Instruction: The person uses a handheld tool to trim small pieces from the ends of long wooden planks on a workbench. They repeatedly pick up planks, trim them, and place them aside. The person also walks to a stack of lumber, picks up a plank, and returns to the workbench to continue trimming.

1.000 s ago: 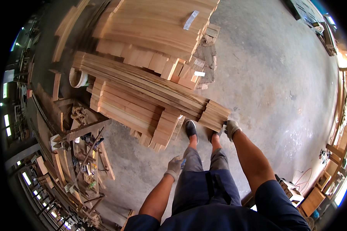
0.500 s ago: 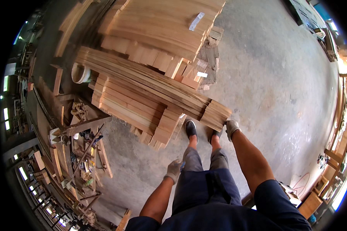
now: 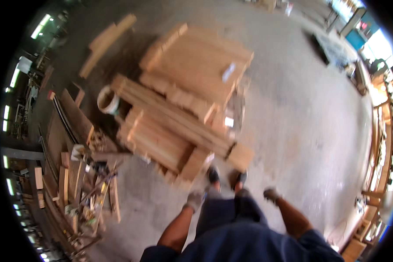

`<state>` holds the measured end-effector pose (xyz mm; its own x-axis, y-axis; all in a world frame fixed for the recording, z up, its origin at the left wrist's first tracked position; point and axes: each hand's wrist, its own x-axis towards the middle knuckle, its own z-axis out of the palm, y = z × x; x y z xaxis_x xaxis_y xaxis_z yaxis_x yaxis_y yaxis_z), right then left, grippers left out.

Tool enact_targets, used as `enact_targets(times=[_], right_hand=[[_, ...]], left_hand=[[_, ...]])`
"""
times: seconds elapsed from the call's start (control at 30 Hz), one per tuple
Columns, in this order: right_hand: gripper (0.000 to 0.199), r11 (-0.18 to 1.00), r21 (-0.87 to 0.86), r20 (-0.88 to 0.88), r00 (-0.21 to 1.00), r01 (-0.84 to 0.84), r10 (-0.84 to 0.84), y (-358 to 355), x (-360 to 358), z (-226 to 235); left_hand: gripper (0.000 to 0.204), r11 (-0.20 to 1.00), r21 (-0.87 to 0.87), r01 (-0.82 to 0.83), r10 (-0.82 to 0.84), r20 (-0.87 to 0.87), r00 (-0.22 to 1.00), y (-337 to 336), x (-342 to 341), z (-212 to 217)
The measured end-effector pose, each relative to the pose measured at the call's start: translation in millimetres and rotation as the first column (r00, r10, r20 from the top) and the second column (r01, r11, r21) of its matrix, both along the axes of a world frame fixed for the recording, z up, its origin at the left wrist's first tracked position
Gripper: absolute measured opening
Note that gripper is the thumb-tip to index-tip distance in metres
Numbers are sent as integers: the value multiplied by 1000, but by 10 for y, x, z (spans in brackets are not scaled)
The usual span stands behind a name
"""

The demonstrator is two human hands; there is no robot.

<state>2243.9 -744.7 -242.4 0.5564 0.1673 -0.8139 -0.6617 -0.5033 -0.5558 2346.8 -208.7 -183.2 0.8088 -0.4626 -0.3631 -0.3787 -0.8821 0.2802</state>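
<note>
My left hand [image 3: 194, 201], in a pale work glove, hangs beside my left thigh, near the front of the shorter wood stack. My right hand [image 3: 271, 194], also gloved, is over the floor to the right of my legs, apart from the wood. Both are smeared by motion, so how their fingers lie is unclear; nothing shows in either. Ahead of my shoes, a long bundle of wooden strips [image 3: 174, 114] runs slantwise, its near end [image 3: 240, 157] close to my feet. Left of it lies a lower stack of boards [image 3: 161, 137]; beyond it is a wide board stack [image 3: 201, 61] with a white label.
A white bucket [image 3: 108, 100] stands at the bundle's far end. Scrap wood and a frame [image 3: 101, 183] crowd the left side. Loose planks [image 3: 107, 43] lie at the far left. More timber [image 3: 378, 144] lines the right edge of the concrete floor [image 3: 301, 118].
My right hand has come away from the bundle's near end and drawn back toward my body. My left hand stays low by my thigh. The view has shifted, and the stacks look farther off.
</note>
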Motion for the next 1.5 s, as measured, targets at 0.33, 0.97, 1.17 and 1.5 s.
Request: enact_targets(times=[0.33,0.97,1.17,1.5], right_hand=[[20,985,-131,43,992,-116,122,318,1015,530],[20,969,-224,-275,961,-100,36,-126,226,1309],[28,762,-67,-108,764,-645,637,-198,279,692],[22,933,62,-58,932,-354,357,1906,-127,1666]], left_hand=[[32,130,-347,-929,733,-597,326,586,-356,-186],[25,708,319,-629,705,-363,609,-1154,-4183,332],[39,-306,-161,-938,706,-699,-111,-805,-3717,127],[36,-589,-164,-791,567,-781,-260,-780,-4911,616]])
